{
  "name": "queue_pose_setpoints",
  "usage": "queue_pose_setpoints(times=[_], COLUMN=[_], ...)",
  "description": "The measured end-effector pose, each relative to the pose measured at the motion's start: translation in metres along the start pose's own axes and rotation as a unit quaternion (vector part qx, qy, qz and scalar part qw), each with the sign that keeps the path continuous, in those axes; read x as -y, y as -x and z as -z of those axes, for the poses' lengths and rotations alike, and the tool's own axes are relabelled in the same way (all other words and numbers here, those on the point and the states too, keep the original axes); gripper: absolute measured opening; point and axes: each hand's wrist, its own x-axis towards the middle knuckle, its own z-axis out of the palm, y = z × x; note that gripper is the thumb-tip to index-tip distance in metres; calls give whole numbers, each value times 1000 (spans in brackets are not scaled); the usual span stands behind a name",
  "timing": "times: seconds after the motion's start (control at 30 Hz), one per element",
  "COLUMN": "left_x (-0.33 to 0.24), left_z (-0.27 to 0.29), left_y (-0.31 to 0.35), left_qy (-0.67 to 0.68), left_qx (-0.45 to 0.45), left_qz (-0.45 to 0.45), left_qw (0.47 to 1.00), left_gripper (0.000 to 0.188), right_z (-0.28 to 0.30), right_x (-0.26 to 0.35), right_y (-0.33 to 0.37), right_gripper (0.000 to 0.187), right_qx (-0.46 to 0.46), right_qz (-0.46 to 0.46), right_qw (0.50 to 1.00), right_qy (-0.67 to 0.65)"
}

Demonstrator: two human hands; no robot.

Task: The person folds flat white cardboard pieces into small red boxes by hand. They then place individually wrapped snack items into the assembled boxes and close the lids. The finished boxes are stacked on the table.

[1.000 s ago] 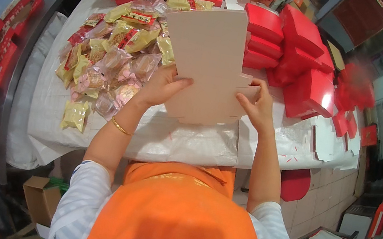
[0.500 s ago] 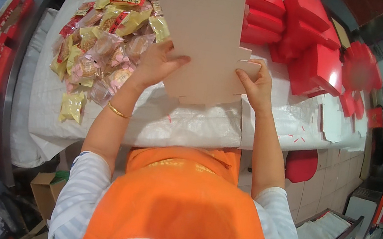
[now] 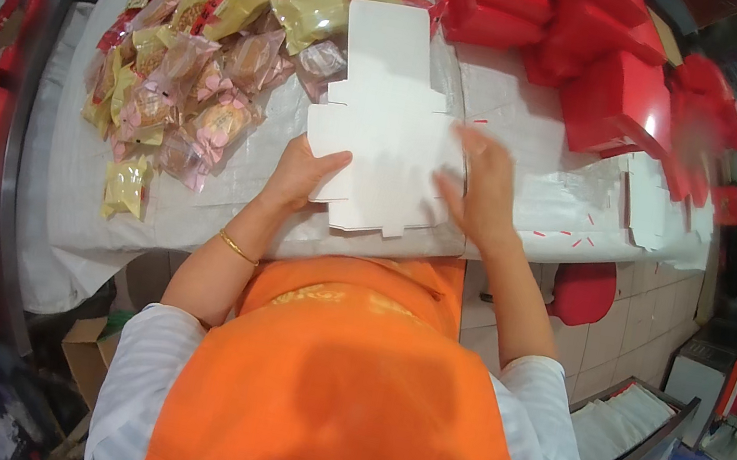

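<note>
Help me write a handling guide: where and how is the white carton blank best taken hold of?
I'd pinch the white carton blank at its side edges, one hand from each side, thumbs on top. It is thin and spread open, with flaps reaching out left and right; the left hand has its thumb over the left edge.

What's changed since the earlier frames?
The white card blank has come down flatter, toward the near edge of the table. The right hand has opened from its pinch; contact is unclear. The left hand still holds the blank; wrapped pastries and red boxes stayed put.
</note>
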Motion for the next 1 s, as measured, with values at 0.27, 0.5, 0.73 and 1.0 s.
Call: queue_pose_setpoints(times=[0.27, 0.5, 0.73, 1.0], left_x=[-2, -8, -1, -33], left_z=[0, 0, 15, 7], left_y=[5, 8, 11, 13], left_qy=[3, -12, 57, -4], left_qx=[9, 41, 109, 163], left_qz=[80, 110, 88, -46], left_qw=[997, 993, 988, 985], left_gripper=[39, 40, 48, 30], right_z=[-26, -33, -5, 4], right_x=[43, 37, -6, -4], right_y=[69, 72, 94, 32], right_gripper=[60, 55, 54, 48], right_qx=[124, 87, -65, -132], right_qz=[73, 76, -318, -357], right_qw=[988, 993, 858, 794], right_qy=[-57, -23, -398, -474])
